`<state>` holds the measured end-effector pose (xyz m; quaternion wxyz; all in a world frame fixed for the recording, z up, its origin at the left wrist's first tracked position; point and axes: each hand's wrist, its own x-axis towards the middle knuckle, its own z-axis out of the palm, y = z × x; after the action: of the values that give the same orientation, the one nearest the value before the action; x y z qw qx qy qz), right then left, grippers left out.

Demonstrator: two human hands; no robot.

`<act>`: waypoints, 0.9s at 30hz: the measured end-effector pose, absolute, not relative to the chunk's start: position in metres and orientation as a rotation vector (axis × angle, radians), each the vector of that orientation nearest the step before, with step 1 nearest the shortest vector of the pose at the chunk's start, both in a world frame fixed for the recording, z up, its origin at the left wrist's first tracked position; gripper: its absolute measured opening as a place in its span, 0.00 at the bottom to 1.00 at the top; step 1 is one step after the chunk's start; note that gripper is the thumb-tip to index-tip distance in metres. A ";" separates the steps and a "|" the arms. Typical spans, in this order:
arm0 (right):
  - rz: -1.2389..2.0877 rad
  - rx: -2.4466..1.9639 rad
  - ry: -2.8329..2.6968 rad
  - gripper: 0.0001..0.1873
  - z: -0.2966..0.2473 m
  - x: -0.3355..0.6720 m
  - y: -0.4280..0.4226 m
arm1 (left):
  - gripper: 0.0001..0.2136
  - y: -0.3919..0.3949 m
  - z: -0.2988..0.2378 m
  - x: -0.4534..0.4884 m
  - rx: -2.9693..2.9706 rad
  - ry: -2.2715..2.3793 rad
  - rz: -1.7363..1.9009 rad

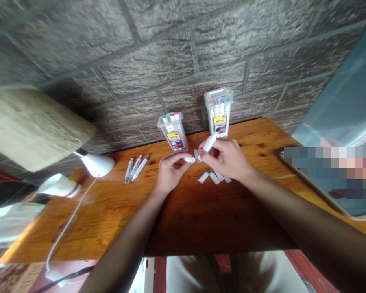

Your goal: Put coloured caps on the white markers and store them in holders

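My left hand [170,173] pinches a small white marker cap [189,160], its open end facing right. My right hand [227,156] grips a white marker [209,141] slantwise, its dark end up and its lower end close to the cap; whether the two touch I cannot tell. A pinkish-grey piece [196,154] lies just behind, partly covered by my fingers. Below my right hand lie several white marker caps [203,177], some with teal edges, partly hidden by the wrist. Further left, three uncapped-looking markers [136,168] lie side by side on the table.
Two clear plastic marker cases, a left one [173,132] and a right one [218,112], stand by the stone wall [158,61]. At left are a shaded lamp [97,164], its cord, and a tipped paper cup [59,185]. A flat tray-like object [317,189] lies at the wooden table's [183,219] right.
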<state>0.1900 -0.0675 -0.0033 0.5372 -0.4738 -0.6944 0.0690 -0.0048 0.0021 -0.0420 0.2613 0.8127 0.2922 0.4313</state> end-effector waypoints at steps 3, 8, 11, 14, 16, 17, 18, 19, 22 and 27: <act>0.190 -1.136 -1.601 0.08 -0.003 0.190 -0.067 | 0.07 0.002 -0.041 -0.006 2.197 0.810 1.169; 0.166 -1.140 -1.548 0.09 -0.002 0.190 -0.067 | 0.06 0.001 -0.040 -0.006 2.211 0.788 1.182; 0.173 -1.112 -1.549 0.08 -0.001 0.190 -0.068 | 0.06 0.000 -0.040 -0.006 2.219 0.780 1.189; 0.226 -1.065 -1.587 0.07 -0.002 0.190 -0.069 | 0.07 0.001 -0.040 -0.006 2.223 0.775 1.182; 0.251 -1.033 -1.630 0.06 -0.003 0.189 -0.069 | 0.08 0.001 -0.040 -0.007 2.224 0.781 1.171; 0.253 -1.023 -1.651 0.06 -0.003 0.189 -0.069 | 0.08 0.001 -0.040 -0.007 2.224 0.790 1.168; 0.249 -1.016 -1.668 0.05 -0.004 0.189 -0.069 | 0.08 0.001 -0.040 -0.007 2.224 0.800 1.166; 0.241 -1.014 -1.683 0.05 -0.004 0.190 -0.069 | 0.08 0.001 -0.040 -0.007 2.223 0.806 1.166; 0.202 -1.020 -1.695 0.05 -0.005 0.191 -0.068 | 0.08 0.001 -0.041 -0.007 2.216 0.811 1.166; 0.138 -1.041 -1.741 0.05 -0.005 0.191 -0.068 | 0.08 0.000 -0.040 -0.007 2.224 0.808 1.167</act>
<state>0.1906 -0.0682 -0.0050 0.5261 -0.4354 -0.7282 0.0576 -0.0067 0.0002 -0.0403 0.2489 0.8164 0.2965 0.4285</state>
